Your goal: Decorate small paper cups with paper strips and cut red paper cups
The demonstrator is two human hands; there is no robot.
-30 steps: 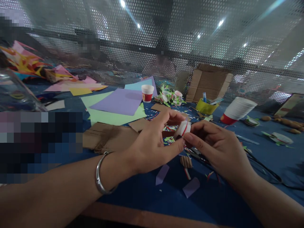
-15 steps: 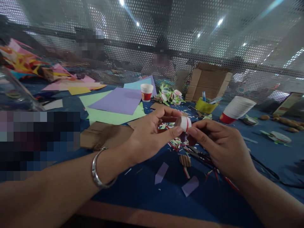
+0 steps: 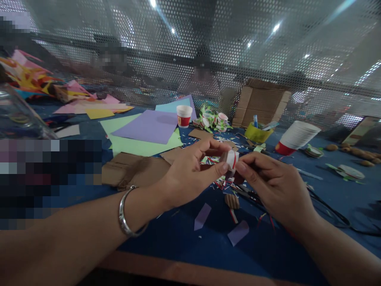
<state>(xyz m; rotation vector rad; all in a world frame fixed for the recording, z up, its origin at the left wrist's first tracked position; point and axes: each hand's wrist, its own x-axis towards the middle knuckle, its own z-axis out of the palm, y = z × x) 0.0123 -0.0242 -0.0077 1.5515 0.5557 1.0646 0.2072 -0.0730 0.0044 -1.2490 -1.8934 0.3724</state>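
Between my hands, above the table, is a small white paper piece with a red stripe (image 3: 231,159), bent into a curved band. My left hand (image 3: 193,169), with a silver bangle at the wrist, pinches it between thumb and fingers. My right hand (image 3: 272,178) is closed at its right edge, thumb against forefinger. Something dark purple shows just under the band, partly hidden by the fingers. Below lie scissors (image 3: 248,193), a small corrugated cardboard piece (image 3: 231,201) with a red-and-white strip, and two purple paper pieces (image 3: 203,216).
Purple sheet (image 3: 149,125) and green sheets lie behind my left hand, near brown cardboard (image 3: 133,169). A paper cup (image 3: 184,115), a yellow container (image 3: 257,133) and stacked cups (image 3: 297,137) stand farther back. Paper scraps litter the middle; a black cable (image 3: 330,210) runs at right.
The white band has tipped and dropped slightly between my fingers, showing its red stripe more at a slant. Both hands have shifted only a little.
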